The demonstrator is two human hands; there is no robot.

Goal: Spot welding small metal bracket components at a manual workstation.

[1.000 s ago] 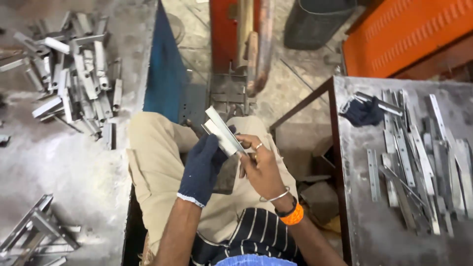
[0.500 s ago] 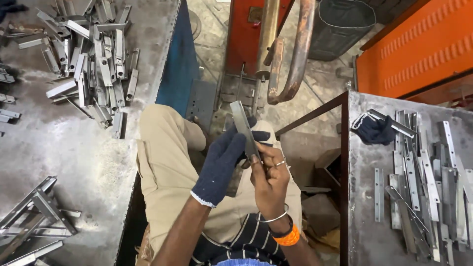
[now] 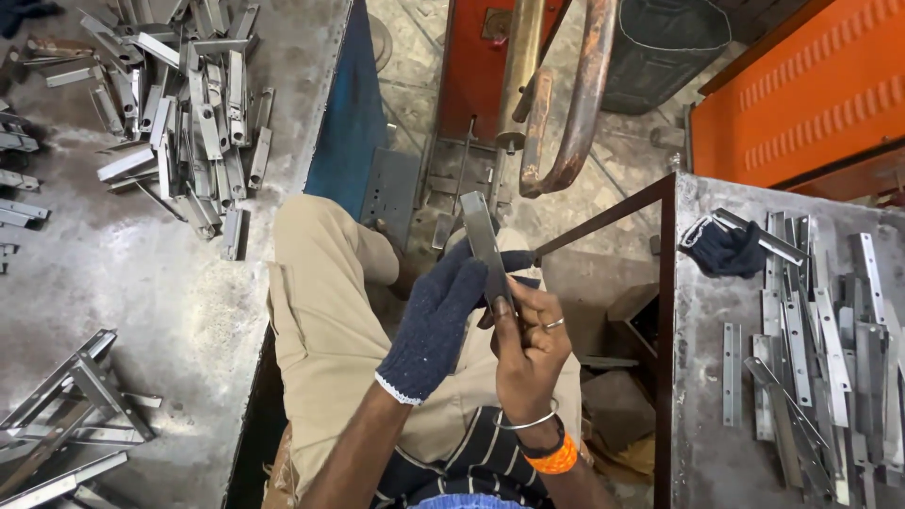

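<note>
Grey steel benches flank my seat, with a red machine base (image 3: 481,66) ahead of my knees. Since a moment ago the flat metal strip (image 3: 484,240) has swung from a slant to nearly upright above my lap. My gloved left hand (image 3: 443,316) and bare right hand (image 3: 528,344) both close round its lower end. Right of the strip, the bench edge (image 3: 667,311) stands near; left of it, the piled channel pieces (image 3: 189,123) lie well apart.

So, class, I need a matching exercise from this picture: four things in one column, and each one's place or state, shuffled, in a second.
Things:
1. left hand
2. right hand
3. metal strip
4. spare glove

Place or state:
A. lying on the right table
B. bare, with a ring
C. in a dark knit glove
D. held upright between both hands

Pairs: 1-C, 2-B, 3-D, 4-A
</note>
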